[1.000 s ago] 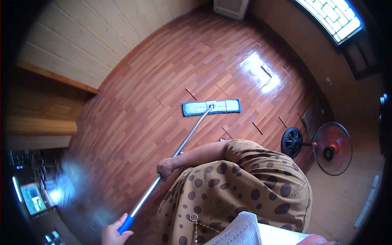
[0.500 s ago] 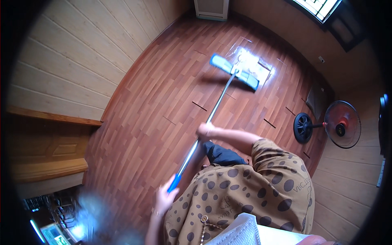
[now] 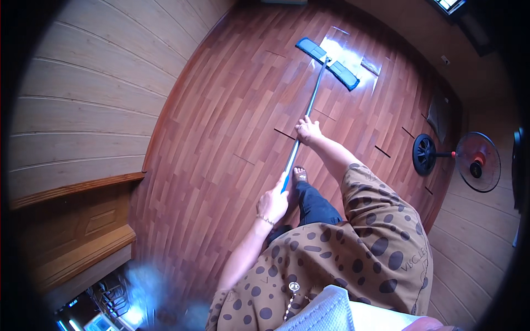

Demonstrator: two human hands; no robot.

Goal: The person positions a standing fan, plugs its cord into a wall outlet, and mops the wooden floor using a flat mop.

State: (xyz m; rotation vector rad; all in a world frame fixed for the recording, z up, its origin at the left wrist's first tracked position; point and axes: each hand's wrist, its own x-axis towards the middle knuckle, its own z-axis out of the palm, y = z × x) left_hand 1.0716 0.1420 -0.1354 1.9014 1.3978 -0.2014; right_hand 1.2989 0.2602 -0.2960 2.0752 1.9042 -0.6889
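On the plank floor (image 3: 212,132), left hand (image 3: 272,205) and right hand (image 3: 308,131) clasp the mop pole (image 3: 316,91), apparently mid-sweep, the next stroke needing steady guiding.

Home interior indicated: wood-plank floor (image 3: 221,110) laid beneath left hand (image 3: 272,204) and right hand (image 3: 308,131); boarded wall (image 3: 88,99) set to their left; standing fan (image 3: 477,165) placed to their right; window (image 3: 450,4) set beyond, rightward.

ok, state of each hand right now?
Left hand: closed, holding the mop by its blue handle.
Right hand: closed, holding the silver pole, nearer the mop head.
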